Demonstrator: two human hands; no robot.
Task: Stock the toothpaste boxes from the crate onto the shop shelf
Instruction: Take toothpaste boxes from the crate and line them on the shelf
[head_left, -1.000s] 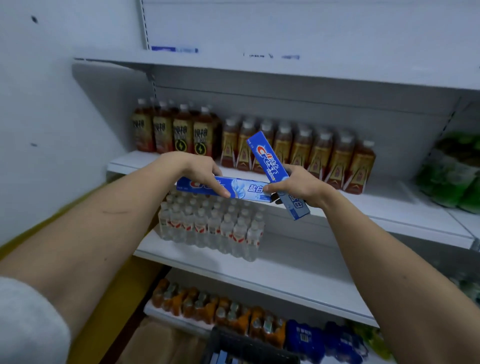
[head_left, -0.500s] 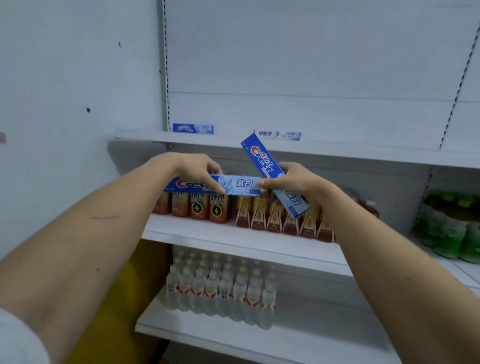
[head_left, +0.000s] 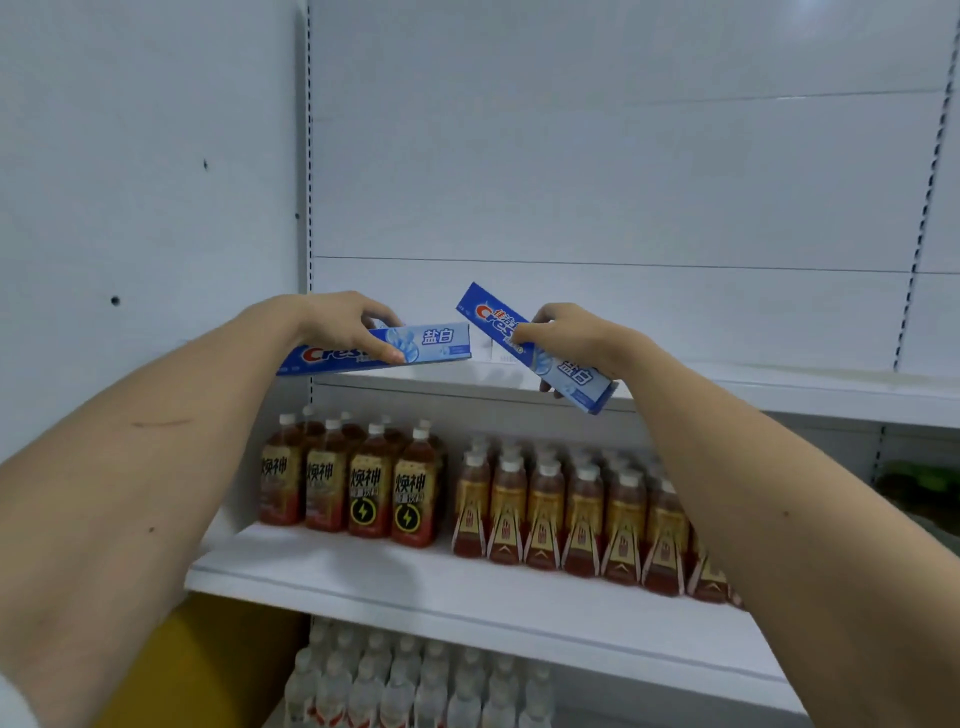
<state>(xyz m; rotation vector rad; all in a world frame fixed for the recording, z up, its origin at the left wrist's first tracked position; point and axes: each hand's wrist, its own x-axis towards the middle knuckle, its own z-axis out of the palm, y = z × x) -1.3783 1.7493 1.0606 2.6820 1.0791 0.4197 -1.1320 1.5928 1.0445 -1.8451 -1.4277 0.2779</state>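
Observation:
My left hand (head_left: 343, 325) grips a blue toothpaste box (head_left: 431, 345) from above; the box lies nearly level at the front edge of the upper white shelf (head_left: 779, 387), near its left end. My right hand (head_left: 574, 338) holds a second blue toothpaste box (head_left: 579, 376), tilted with its far end up to the left and its near end down to the right, just above the same shelf edge. The two boxes are apart. The crate is out of view.
On the shelf below stand brown tea bottles (head_left: 363, 488) at the left and red-and-gold bottles (head_left: 582, 514) to their right. Small clear water bottles (head_left: 415, 686) fill the shelf under that. A white wall (head_left: 130, 182) closes the left side. Green bottles (head_left: 919, 483) show at far right.
Both hands have risen with their boxes from the drinks shelf to the upper shelf's edge, and the boxes have drawn apart. My view has tilted upward.

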